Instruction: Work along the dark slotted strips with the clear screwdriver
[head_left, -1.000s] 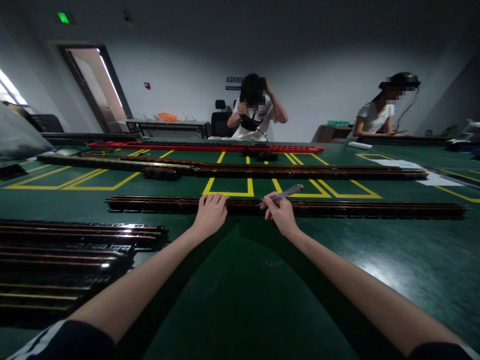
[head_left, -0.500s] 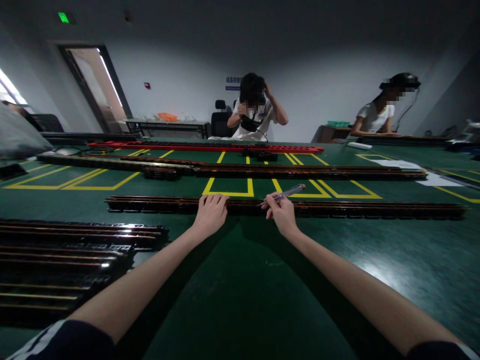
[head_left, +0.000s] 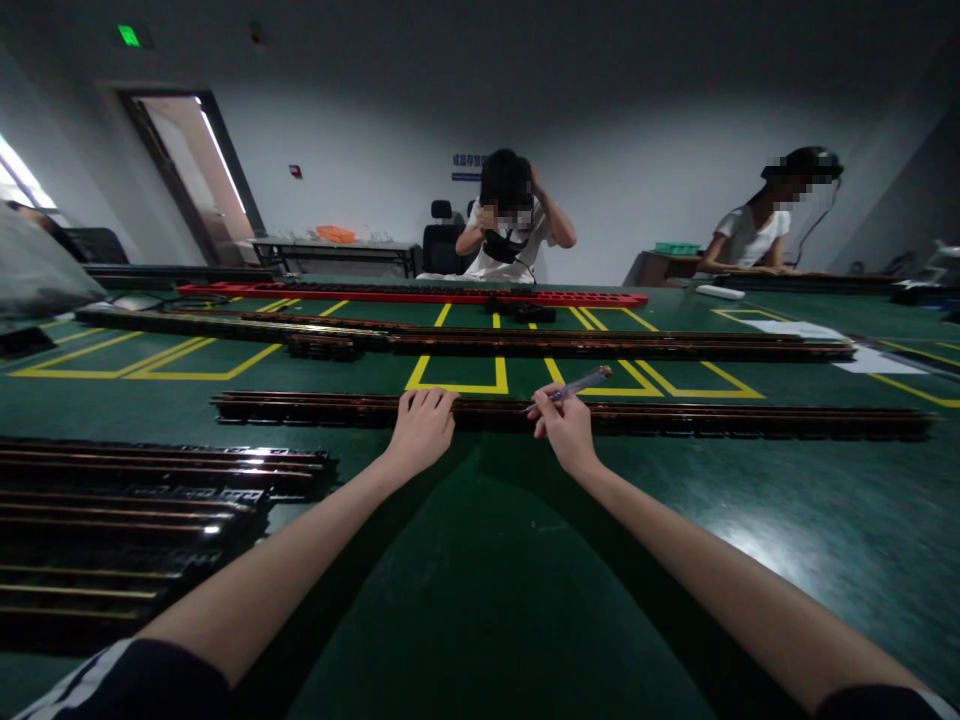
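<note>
Across the green tabletop in front of me lies a long black rail (head_left: 720, 418) with thin coppery strips along its length. My left hand (head_left: 424, 425) is on its near side, left of the middle, with the fingers bent over the top and gripping it. My right hand (head_left: 562, 428) is closed in a pen-like grip around a slim screwdriver (head_left: 581, 384) with a clear handle. The handle slants up to the right, and the thin tip points down at the rail; whether it touches is too dark to tell.
More black rails (head_left: 135, 510) are stacked at the left. Behind the worked rail lie another row of rails (head_left: 600, 345), yellow tape outlines (head_left: 457, 389) and a red rail (head_left: 300, 292). White papers (head_left: 877, 358) lie at right. One person (head_left: 517, 225) sits opposite, another (head_left: 750, 235) farther right.
</note>
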